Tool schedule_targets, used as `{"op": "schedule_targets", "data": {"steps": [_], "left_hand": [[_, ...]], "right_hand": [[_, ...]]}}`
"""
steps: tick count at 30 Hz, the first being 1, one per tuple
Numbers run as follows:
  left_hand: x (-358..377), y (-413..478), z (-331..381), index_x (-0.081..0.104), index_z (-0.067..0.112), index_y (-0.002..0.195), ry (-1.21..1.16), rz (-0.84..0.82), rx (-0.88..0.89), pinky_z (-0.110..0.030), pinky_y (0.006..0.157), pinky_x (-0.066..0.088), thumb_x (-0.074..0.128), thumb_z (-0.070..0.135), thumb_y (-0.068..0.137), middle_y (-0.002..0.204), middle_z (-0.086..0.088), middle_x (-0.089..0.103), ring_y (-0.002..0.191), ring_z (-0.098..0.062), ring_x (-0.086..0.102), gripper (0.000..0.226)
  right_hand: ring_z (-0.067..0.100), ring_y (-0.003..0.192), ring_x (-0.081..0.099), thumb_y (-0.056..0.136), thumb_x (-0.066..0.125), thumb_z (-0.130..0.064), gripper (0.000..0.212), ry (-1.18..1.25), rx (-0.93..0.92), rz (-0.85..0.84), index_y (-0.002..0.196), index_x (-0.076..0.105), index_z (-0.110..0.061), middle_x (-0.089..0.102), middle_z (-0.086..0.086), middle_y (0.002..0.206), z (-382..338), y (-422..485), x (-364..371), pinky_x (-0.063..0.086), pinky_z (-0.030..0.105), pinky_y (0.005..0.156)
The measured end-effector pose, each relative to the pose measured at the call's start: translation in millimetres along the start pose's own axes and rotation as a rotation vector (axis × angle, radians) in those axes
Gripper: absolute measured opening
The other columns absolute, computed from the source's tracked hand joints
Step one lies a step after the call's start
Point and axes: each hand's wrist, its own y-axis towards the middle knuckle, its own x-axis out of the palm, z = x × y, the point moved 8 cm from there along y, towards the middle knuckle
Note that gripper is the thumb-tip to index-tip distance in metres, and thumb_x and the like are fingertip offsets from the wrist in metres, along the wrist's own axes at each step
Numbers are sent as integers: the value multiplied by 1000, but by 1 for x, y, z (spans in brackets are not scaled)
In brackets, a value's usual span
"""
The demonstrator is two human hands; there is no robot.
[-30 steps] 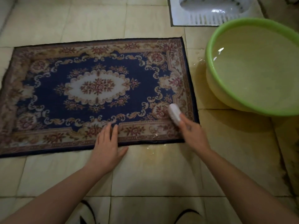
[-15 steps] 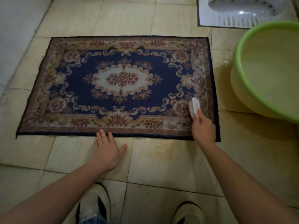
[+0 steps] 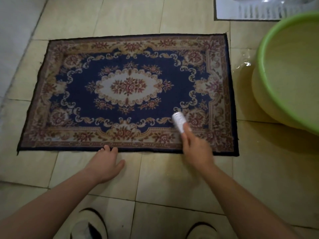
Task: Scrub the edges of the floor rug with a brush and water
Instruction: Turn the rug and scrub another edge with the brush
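Step now: scrubbing the dark blue rug with red and gold flowers (image 3: pixel 127 87), lower R part. The right hand (image 3: pixel 196 149) has its grip closed round a small white plastic brush (image 3: pixel 179 122). Fingers wrap the near end, but the hand is blurry so I can't see each finger. The brush sits on the flowery border, a bit in from the lower R corner, not on the dark rim itself. The left hand (image 3: pixel 105 164) holds nothing. Its grip is open, palm down on the tan tile floor (image 3: pixel 172 178), fingertips touching the rug's near edge, prob. to stop it sliding.

Next move, I think: push the brush out to the dark edge strip & rub along it. It may need a dip in the big green plastic tub (image 3: pixel 260 66) at the R of the frame, w/ care not to splash.

The rug lies flat in the middle of the frame. Its L edge looks faded & wavy. A wet patch (image 3: pixel 245 63) shines on the floor between rug & tub.
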Motion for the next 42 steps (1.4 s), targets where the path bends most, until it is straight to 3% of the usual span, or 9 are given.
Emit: {"op": "schedule_targets", "data": {"steps": [4,11,16,19,22,26,30,37,42], "left_hand": [[-3,3,-4,34,12,140,1,-90,16,-34,96,42,38,50,95,132,-13,44,117,-27,48,59],[-29,11,-4,56,17,101,103,82,132,-32,73,45,37,43,95,100,-5,63,90,-22,59,33],[-42,25,-6,43,18,67,69,190,138,-29,60,41,43,32,90,65,2,46,66,-21,49,27],[-36,17,-7,47,16,77,35,264,120,-31,63,39,43,30,88,83,-5,59,81,-26,59,19],[-17,5,-16,58,13,101,-57,318,40,-32,72,44,42,31,90,102,-8,64,94,-26,59,27],[15,-8,-19,43,13,142,-203,346,10,-35,108,30,34,31,95,144,-15,43,130,-29,38,51],[20,-15,-41,48,20,138,-353,453,53,-44,114,22,32,28,90,146,-8,42,134,-24,34,52],[23,-9,-50,45,16,136,-399,473,9,-44,115,19,39,24,95,148,-9,32,139,-28,21,42],[25,-8,-67,49,21,130,-388,458,-89,-51,112,21,34,28,94,147,-14,32,138,-35,19,39]], "right_hand": [[27,83,64,103,23,-46,47,-68,-293,-389,149,20,-38,68,11,99,-55,-61,50,50,35,69],[31,95,63,103,30,-40,46,130,84,25,148,32,-33,67,14,109,-12,23,-30,48,36,72],[18,74,63,102,25,-46,50,-62,-273,-218,150,20,-38,68,6,93,-63,-42,54,51,32,64],[13,74,60,98,28,-53,48,-32,-343,-323,145,25,-47,68,4,98,-69,-43,51,50,28,67],[21,82,65,99,36,-46,43,153,-127,-50,142,35,-42,69,10,105,-43,3,2,55,34,70],[30,88,65,102,30,-40,47,-33,-61,16,149,29,-32,68,16,105,-39,-7,18,51,36,70],[18,77,63,100,30,-49,46,-49,-325,-320,146,26,-46,68,7,98,-80,-46,65,53,37,71],[33,96,62,103,32,-36,45,64,55,116,147,37,-28,65,21,113,-41,20,-16,48,36,75],[26,87,65,102,25,-45,48,-114,-344,-385,149,17,-42,68,13,100,-109,-64,93,50,34,70]]}}
